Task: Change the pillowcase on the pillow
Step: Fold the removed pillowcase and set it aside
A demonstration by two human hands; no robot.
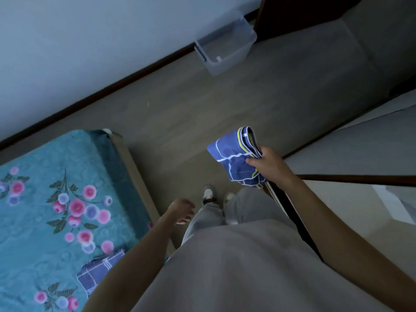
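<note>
The person stood on the wood-look floor (202, 104) just beside the bed (126, 154), looking down past a grey shirt and grey trousers to two pale sneakers (209, 194). The right hand (267, 163) was held out on the side away from the bed, above the floor, with thumb and fingers pinching a folded blue pillowcase (234, 156) that had pale grid lines and yellow-green edging; the cloth hung in several layers from that grip and touched nothing else. The left hand (181, 210) hung between the trousers and the bed's corner, its fingers loosely curled and holding nothing. The bed carried a teal bedspread (56, 199) printed with pink and lilac flowers, and on it, near its edge closest to the person, lay a second piece of blue checked fabric (99, 271), partly hidden by the left forearm; whether it covered a pillow could not be told. Well beyond the bed's foot, a clear plastic bin (225, 46) stood on the floor against the white wall (90, 41) with its dark skirting board. No writing, label or brand could be read on any of these things.
</note>
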